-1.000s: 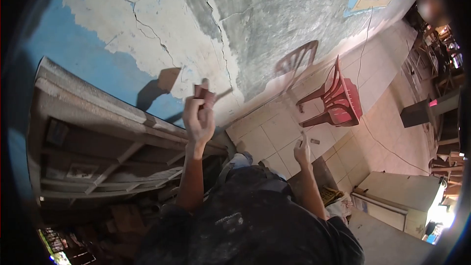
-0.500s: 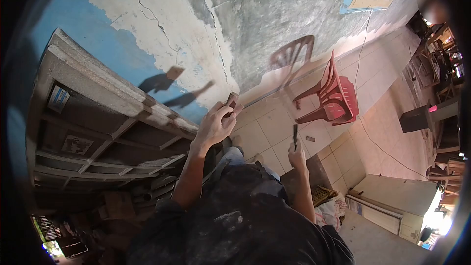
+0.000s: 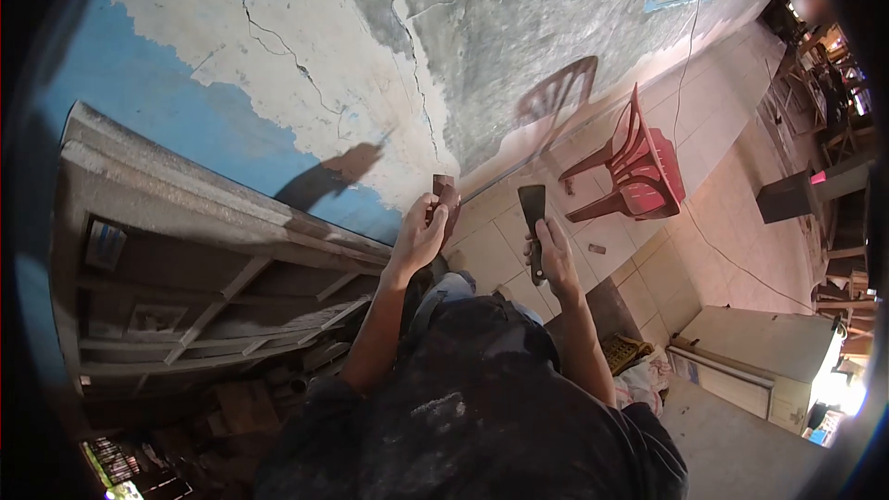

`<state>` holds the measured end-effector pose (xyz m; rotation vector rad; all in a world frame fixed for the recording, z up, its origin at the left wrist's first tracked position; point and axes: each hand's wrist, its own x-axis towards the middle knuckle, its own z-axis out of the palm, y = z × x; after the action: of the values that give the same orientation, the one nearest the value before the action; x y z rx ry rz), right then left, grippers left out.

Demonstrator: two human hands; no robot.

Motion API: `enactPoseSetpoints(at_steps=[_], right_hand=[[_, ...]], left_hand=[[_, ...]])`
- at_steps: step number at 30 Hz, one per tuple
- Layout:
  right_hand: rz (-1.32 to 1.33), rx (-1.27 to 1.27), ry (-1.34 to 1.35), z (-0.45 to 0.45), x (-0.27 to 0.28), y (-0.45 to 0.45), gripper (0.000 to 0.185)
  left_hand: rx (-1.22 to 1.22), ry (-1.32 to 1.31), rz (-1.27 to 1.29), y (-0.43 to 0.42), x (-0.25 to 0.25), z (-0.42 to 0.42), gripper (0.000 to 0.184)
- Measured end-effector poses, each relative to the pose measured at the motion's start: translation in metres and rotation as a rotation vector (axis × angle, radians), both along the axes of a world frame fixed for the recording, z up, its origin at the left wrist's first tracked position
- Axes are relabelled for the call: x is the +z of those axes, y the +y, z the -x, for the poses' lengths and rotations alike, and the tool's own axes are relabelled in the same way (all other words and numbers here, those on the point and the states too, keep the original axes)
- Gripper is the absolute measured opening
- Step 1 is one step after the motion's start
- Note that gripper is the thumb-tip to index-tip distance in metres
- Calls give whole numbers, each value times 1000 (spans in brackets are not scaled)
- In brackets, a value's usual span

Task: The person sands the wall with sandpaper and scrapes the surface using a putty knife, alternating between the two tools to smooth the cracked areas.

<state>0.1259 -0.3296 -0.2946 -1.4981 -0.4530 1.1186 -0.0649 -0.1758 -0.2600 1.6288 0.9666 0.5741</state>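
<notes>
My left hand [image 3: 423, 236] is closed around a reddish-brown block [image 3: 445, 194], held upright near the corner of the cracked wall [image 3: 370, 83]. To its right, my right hand [image 3: 556, 259] grips the handle of a dark putty knife [image 3: 532, 208], its wide blade pointing up and away from me. The two tools are a short distance apart and do not touch. Bare plaster and peeling blue paint show on the wall, with long cracks running through it.
A red plastic chair [image 3: 648, 171] stands on the tiled floor beside the wall. A small brown piece [image 3: 597, 248] lies on the tiles. Wooden framing [image 3: 185, 185] is at left, a pale cabinet [image 3: 759, 343] at lower right, and a yellow basket [image 3: 625, 352] near my right arm.
My left hand with the block first swung right and down from the wall, then shifted slightly right. My right hand has moved left, and the putty knife's blade now faces the camera.
</notes>
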Motion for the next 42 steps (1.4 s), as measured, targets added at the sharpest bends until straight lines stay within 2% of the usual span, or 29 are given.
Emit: enactPoseSetpoints(at_steps=[1,4,7,9,13,16,19,22,26,27,30,32,34,37,42], right_hand=[[-23,5,33,3,9,11,27],[-102,42,51,8,14,45,27],[-180,54,40,18,24,83,25],[-196,38,117,25,41,106,25],[-160,224,194,27,53,146,27],[-275,298,157,34,24,186,28],[-442,208,40,46,12,217,32],[-318,168,39,47,11,238,39],[-99,-22,-315,45,6,248,58],[-148,-67,-340,45,-6,251,64],[-185,-85,-404,50,18,261,66],[-111,-48,-382,48,11,265,65],[-59,-28,-386,45,0,267,65],[-152,-59,-347,49,-23,261,65],[-195,-136,-310,53,-12,273,65]], left_hand=[[7,-16,148,5,7,-1,15],[11,-76,90,31,-11,0,14],[-40,-79,0,59,-7,7,14],[-12,-49,-65,74,10,14,14],[75,-100,-152,100,46,29,12],[118,-136,-332,119,62,44,9],[163,-184,-391,121,96,52,7],[188,-353,-645,125,109,58,9],[364,-375,-1092,134,118,72,20],[436,-370,-1104,134,118,76,20],[551,-436,-1112,153,110,81,17],[587,-409,-1150,159,106,82,17],[546,-422,-1217,165,101,82,17],[538,-386,-1337,174,93,87,18],[553,-217,-1485,172,90,89,20]])
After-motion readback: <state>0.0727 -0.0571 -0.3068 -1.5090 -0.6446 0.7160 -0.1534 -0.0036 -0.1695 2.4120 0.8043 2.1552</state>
